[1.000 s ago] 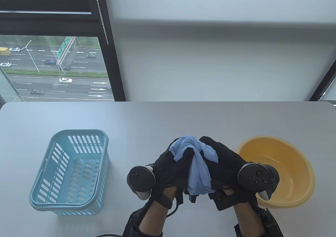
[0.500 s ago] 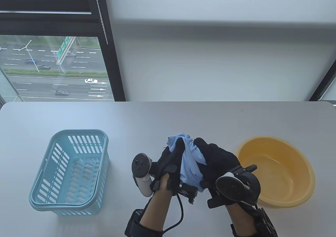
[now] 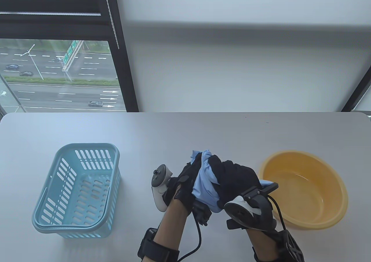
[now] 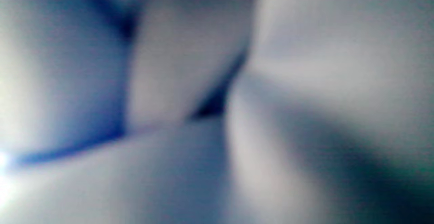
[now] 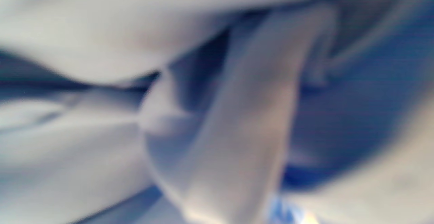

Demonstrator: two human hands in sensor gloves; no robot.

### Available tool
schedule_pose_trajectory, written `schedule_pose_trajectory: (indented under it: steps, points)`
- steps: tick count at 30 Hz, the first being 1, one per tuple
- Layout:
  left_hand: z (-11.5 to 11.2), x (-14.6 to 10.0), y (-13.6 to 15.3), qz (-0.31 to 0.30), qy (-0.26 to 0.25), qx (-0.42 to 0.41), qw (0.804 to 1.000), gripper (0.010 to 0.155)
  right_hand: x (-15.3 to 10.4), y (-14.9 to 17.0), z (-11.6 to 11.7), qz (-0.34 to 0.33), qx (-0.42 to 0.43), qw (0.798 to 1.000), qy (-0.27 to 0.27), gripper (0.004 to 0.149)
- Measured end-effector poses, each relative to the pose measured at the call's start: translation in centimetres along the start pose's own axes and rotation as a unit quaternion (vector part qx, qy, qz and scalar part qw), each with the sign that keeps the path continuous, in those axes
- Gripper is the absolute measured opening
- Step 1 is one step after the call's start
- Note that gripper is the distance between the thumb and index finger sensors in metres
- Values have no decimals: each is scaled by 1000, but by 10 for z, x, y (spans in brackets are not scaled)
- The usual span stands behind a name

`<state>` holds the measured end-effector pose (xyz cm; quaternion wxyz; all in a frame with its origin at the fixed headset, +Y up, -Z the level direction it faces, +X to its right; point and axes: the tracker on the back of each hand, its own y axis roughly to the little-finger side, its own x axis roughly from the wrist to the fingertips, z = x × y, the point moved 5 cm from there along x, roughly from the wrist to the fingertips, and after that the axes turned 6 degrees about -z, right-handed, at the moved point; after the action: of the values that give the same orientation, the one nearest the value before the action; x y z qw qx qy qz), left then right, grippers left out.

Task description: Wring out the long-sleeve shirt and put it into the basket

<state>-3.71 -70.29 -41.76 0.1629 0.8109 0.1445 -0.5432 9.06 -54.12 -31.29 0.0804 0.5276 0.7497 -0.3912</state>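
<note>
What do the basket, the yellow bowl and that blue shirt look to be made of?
Basket: likely moulded plastic, pale blue, matte, with slotted walls.
Bowl: probably plastic too, smooth with a slight sheen.
Shirt: soft thin cloth, creased and bunched between left hand and right hand.

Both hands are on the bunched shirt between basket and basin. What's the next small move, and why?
Probably carry the light blue shirt left toward the blue basket. The left hand and right hand both grip it in a tight twisted bundle above the table, beside the yellow basin, so wringing looks largely done. Whether it drips can't be seen; the wrist views are blurred.
</note>
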Motion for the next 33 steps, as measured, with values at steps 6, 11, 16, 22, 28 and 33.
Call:
schedule_pose_trajectory:
  steps: [6, 11, 16, 22, 28, 33]
  points:
    - [4, -3, -8, -15, -16, 22, 1000, 55, -2, 3, 0, 17, 18, 1000, 9, 43]
    - [0, -9, -30, -64, -32, 88, 994, 64, -6, 22, -3, 49, 83, 995, 22, 44]
    - [-20, -17, -60, -131, 13, 125, 983, 86, -10, 43, -17, 76, 147, 985, 54, 45]
    - [-57, -31, -97, -176, 157, 233, 944, 113, -18, 64, -24, 119, 219, 964, 94, 54]
    - [-45, -88, -175, -296, -49, 421, 856, 89, -17, 70, -20, 133, 259, 956, 26, 75]
    - [-8, -165, -230, -332, -284, 539, 720, 83, -24, 91, -41, 153, 227, 959, 74, 70]
